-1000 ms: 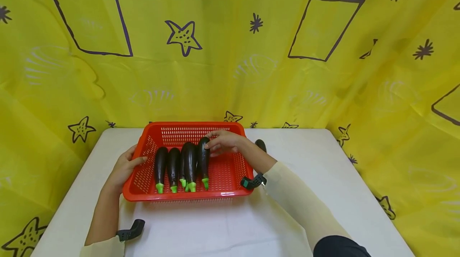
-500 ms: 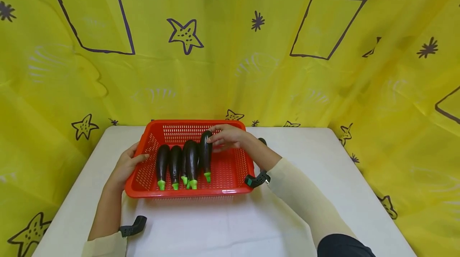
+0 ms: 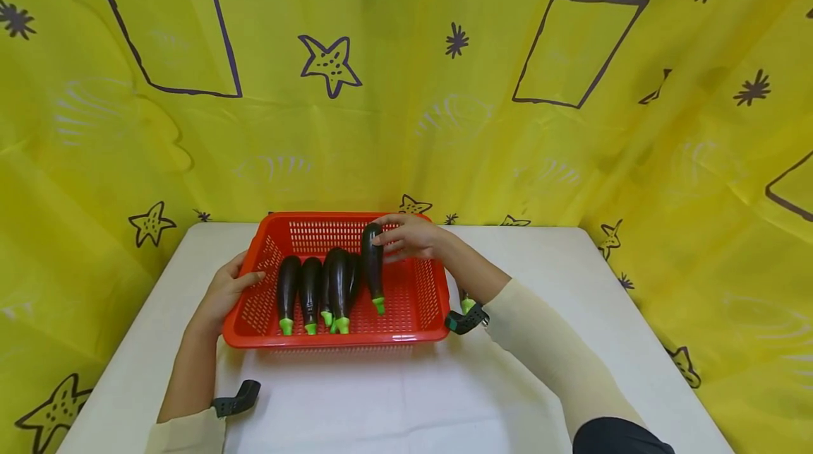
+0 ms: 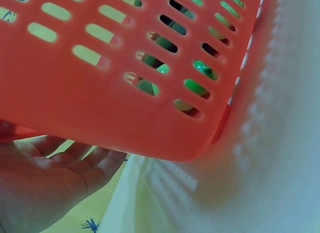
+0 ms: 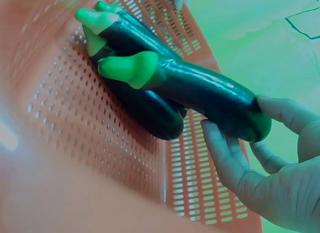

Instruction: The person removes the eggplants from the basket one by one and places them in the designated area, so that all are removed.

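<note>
Right hand (image 3: 411, 236) — fingers pinch one eggplant (image 3: 373, 265) by its blunt end over red basket (image 3: 394, 338). Left hand (image 3: 222, 291) — fingers grip basket's left rim; other eggplants (image 3: 310, 290) inside.

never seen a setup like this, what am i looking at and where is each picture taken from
There's no machine here, just a person working bare-handed. The wide picture comes from a head-worn camera looking forward and down; the two close ones come from cameras worn on the wrists, probably the black pieces there. A red basket holding several eggplants sits on the white table. The left hand grips the basket's rim. The right hand holds another eggplant by its rounded end, over the basket. One more eggplant shows outside, mostly hidden behind the right arm.
</note>
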{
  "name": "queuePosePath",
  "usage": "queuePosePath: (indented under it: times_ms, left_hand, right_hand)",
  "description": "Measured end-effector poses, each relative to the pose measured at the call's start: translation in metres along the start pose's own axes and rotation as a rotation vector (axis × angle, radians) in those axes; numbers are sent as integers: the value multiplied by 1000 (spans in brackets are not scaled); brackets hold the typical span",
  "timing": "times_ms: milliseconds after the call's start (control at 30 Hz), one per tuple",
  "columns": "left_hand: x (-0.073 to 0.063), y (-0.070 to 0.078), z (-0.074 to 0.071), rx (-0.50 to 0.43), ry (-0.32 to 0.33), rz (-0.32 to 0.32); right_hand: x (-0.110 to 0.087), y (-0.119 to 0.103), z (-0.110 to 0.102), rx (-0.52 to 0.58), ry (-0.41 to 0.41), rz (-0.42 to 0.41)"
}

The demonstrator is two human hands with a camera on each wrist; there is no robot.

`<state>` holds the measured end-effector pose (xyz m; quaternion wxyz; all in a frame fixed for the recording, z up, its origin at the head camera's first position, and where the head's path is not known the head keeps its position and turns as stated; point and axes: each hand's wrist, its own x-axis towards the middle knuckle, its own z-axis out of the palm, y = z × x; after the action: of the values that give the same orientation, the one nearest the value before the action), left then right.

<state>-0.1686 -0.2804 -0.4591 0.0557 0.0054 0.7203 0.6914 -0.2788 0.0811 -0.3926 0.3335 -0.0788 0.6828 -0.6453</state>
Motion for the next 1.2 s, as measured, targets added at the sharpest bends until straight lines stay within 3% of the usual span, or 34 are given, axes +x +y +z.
queuePosePath:
  times_ms: [367,733,1200]
  left_hand:
    - [-1,1,0,-4,2,-8]
    - [1,0,1,-12,11,-21]
    - [1,1,-1,-6,9,-8]
  right_hand:
    - [-11,0,-8,2,9,-28]
    - [-23,-3,-18,63,93,-8]
    - [-49,-9,-33,62,76,-45]
